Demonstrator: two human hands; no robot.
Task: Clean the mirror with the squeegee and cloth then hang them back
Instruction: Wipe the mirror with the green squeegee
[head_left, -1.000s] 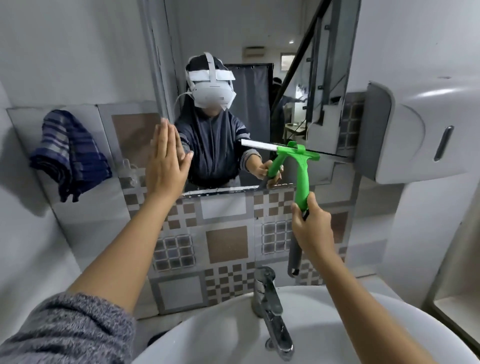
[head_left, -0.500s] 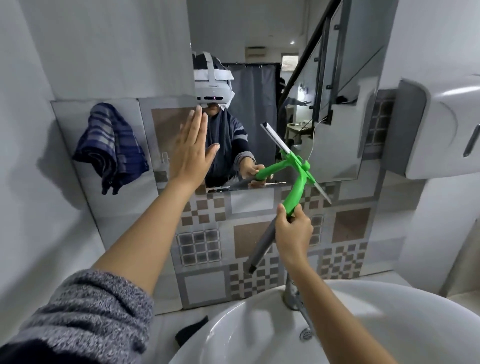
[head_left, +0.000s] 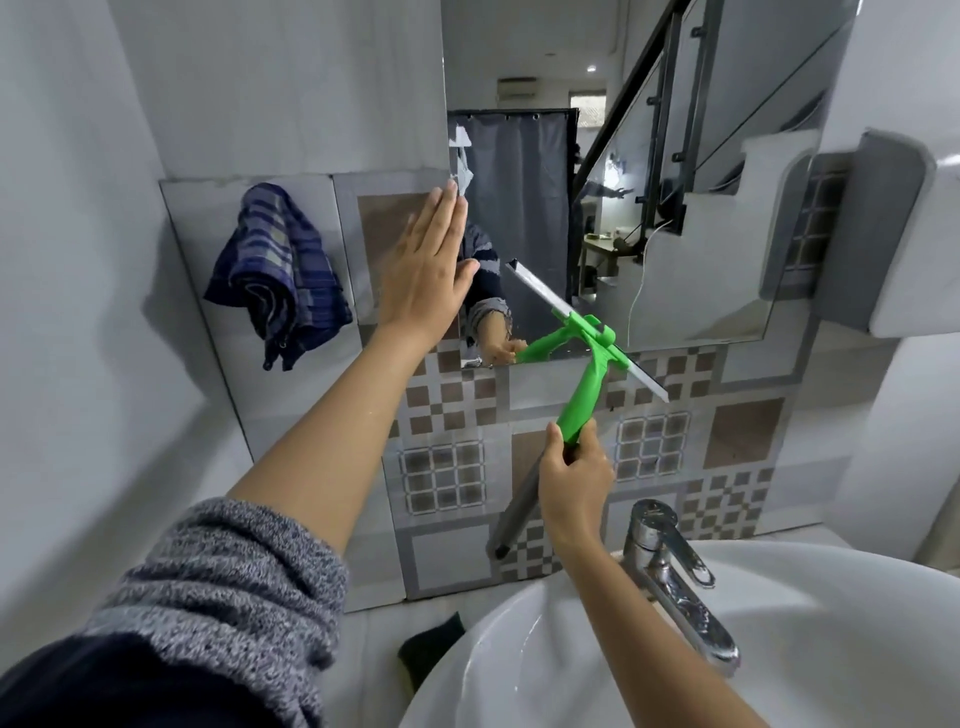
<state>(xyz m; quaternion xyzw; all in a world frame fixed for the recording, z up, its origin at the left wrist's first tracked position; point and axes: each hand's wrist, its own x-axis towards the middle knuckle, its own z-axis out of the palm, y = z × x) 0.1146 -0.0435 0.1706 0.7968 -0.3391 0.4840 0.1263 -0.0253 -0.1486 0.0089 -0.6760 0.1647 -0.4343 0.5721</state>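
A green squeegee (head_left: 584, 384) with a grey rod below its handle is gripped by my right hand (head_left: 571, 488). Its blade lies tilted across the lower edge of the mirror (head_left: 675, 208), the upper end on the glass, the lower end over the tiles. My left hand (head_left: 423, 275) is flat and open against the mirror's left edge, fingers together pointing up. A blue checked cloth (head_left: 280, 275) hangs on the tiled wall to the left of the mirror.
A white basin (head_left: 779, 649) with a chrome tap (head_left: 670, 566) sits below my right arm. A white and grey dispenser (head_left: 883, 234) juts from the wall at right. A dark sponge (head_left: 431, 644) lies beside the basin. Patterned tiles (head_left: 447, 478) cover the wall under the mirror.
The squeegee blade has turned from level to a steep tilt and dropped to the mirror's bottom edge. The view has shifted right and down. My left hand stays flat on the glass.
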